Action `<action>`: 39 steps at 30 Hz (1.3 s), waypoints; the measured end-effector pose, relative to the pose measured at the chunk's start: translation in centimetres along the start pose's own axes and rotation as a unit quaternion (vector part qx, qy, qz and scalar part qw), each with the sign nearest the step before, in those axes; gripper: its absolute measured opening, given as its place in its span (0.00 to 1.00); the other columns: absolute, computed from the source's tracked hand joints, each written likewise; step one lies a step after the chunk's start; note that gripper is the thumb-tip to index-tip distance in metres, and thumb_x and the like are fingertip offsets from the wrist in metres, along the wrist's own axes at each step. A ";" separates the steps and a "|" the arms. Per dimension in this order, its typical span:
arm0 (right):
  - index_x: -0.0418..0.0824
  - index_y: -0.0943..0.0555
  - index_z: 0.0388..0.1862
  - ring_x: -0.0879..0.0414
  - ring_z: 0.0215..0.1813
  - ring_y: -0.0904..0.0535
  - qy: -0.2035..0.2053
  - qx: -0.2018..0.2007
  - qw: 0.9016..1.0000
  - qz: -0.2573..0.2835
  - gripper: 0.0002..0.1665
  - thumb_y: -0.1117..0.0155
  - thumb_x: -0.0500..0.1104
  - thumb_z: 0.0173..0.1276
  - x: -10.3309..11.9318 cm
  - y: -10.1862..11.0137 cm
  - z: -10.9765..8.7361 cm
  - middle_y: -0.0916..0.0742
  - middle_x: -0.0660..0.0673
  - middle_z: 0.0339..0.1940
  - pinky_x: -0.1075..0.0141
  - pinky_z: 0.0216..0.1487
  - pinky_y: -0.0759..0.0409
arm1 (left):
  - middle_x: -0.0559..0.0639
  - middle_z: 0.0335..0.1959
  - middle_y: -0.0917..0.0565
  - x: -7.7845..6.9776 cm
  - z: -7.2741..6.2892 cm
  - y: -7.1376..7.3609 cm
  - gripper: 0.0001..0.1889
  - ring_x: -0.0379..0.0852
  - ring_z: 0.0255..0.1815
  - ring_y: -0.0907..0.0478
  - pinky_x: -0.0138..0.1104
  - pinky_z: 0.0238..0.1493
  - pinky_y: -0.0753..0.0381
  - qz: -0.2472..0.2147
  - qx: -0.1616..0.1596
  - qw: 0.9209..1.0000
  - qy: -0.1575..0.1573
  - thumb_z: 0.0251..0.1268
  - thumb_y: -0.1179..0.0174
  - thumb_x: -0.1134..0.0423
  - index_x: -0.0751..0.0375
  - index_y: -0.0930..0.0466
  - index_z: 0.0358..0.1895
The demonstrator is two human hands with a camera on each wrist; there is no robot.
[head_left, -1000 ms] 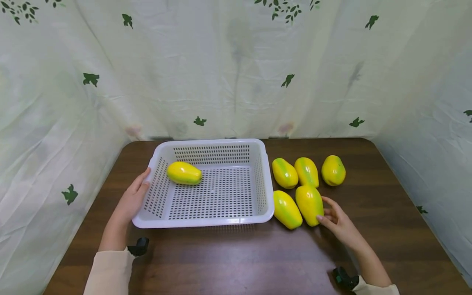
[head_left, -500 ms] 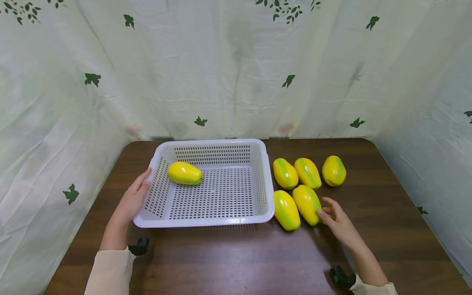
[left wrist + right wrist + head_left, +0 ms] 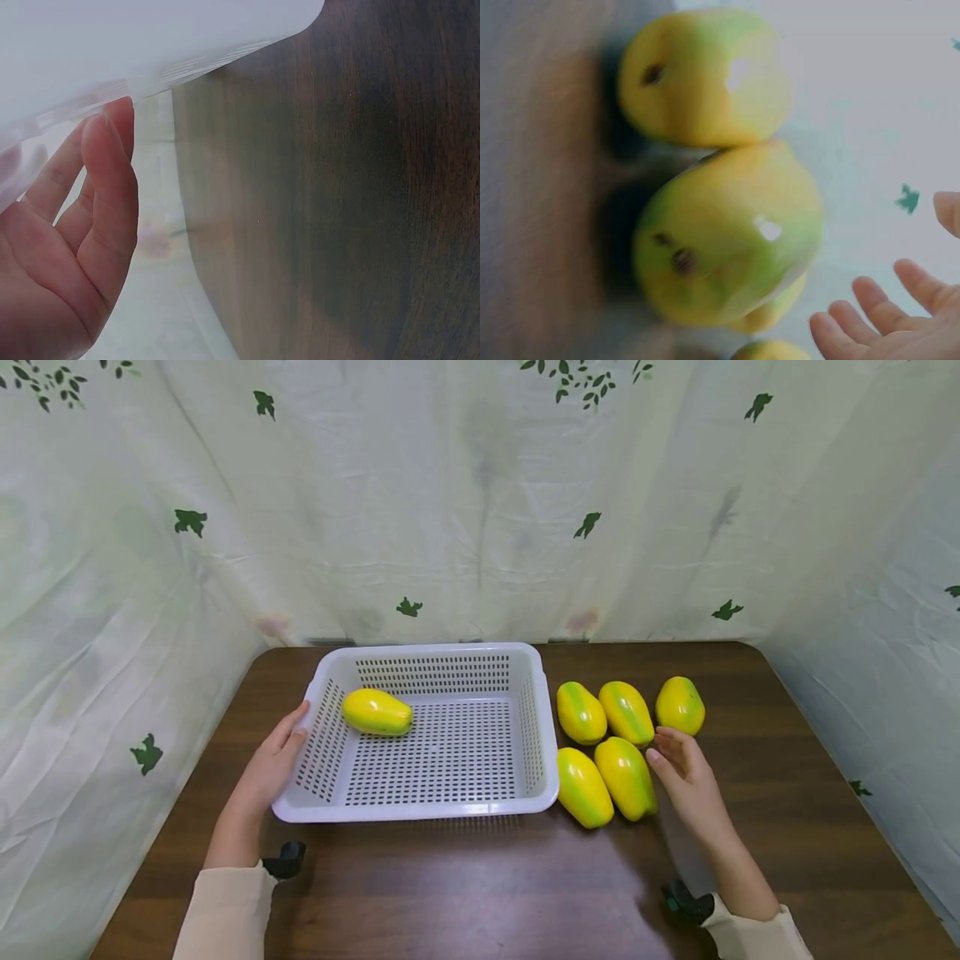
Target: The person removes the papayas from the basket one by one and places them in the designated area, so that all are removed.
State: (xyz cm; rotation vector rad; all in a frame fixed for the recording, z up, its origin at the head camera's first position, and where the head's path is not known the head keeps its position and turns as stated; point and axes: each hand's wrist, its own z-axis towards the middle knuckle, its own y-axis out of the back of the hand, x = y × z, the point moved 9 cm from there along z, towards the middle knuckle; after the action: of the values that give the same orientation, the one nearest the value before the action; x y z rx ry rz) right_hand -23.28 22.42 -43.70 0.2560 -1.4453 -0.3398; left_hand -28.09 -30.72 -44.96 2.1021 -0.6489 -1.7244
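Observation:
A white perforated plastic basket (image 3: 435,818) stands on the brown table with one yellow papaya (image 3: 377,712) lying in its left part. My left hand (image 3: 264,768) touches the basket's left rim; in the left wrist view its fingers (image 3: 109,180) reach up against the rim's underside. My right hand (image 3: 688,783) is held with loosely bent fingers, holding nothing, beside the near right papaya (image 3: 626,778). Its fingertips are close to the far right papaya (image 3: 679,707); contact cannot be told. The right wrist view shows large, blurred papayas (image 3: 727,232) beside the spread fingers (image 3: 877,304).
More yellow-green papayas lie right of the basket: a back left one (image 3: 581,713), a back middle one (image 3: 626,713) and a front left one (image 3: 585,787) close to the basket wall. A pale curtain (image 3: 480,527) with green leaf prints surrounds the wooden table (image 3: 450,885).
My right hand has let go of the near right papaya and moved up toward the far right one. That near papaya has tilted and shifted slightly left. My left hand and the basket stay put.

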 end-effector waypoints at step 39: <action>0.33 0.41 0.63 0.45 0.62 0.37 0.150 0.143 0.976 0.064 0.30 0.43 0.37 0.64 17.3 -11.4 6.4 0.31 0.36 0.60 0.53 0.63 0.42 | 0.67 0.66 0.48 0.1 0.1 0.0 0.28 0.67 0.52 0.33 0.50 0.39 0.23 -0.010 -0.001 1.000 0.003 0.69 0.69 0.43 0.34 0.64 0.70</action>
State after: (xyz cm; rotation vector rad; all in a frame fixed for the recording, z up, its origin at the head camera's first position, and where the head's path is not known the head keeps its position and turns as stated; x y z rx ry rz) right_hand -28.87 5.54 -31.34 0.4251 -1.2005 0.0162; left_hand -28.19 -30.73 -45.06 2.1194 -0.6270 -1.7276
